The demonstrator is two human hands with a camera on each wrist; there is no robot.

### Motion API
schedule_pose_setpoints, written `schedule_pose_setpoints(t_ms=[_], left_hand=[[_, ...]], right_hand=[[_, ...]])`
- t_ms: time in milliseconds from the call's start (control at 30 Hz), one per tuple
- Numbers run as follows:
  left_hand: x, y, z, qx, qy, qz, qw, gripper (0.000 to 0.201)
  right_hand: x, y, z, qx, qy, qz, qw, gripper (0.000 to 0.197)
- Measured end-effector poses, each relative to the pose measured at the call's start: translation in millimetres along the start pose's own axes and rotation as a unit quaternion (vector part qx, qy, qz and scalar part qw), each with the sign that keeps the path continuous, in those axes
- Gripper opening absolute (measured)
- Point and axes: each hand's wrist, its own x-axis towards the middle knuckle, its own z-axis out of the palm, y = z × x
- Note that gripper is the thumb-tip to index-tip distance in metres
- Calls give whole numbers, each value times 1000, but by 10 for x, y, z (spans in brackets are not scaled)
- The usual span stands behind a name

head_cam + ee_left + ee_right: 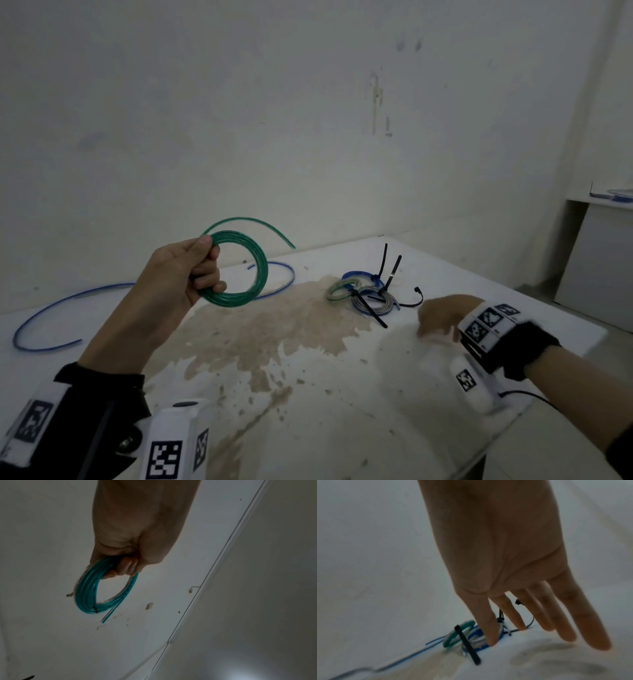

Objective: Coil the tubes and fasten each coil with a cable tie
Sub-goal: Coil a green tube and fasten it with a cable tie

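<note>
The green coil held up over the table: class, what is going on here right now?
A person's left hand grips a green tube coil held up above the stained white table, one free end curving off its top. The right hand, fingers straight, reaches toward a loose black cable tie beside a pile of already tied coils. A long blue tube lies uncoiled on the table. No tie is being fastened on the green coil yet.

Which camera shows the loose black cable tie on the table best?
The head view: the loose cable tie lies whole and unobstructed beside the tied coils. In the right wrist view the right hand's fingers partly hide it. The left wrist view misses it.
</note>
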Motion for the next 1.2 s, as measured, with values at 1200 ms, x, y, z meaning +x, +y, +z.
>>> schedule_pose_setpoints(t_ms=[1200], left_hand=[[498, -230, -628, -57, -30, -15, 998, 22]], right_hand=[[1106, 170, -885, 239, 284, -16, 928, 14]])
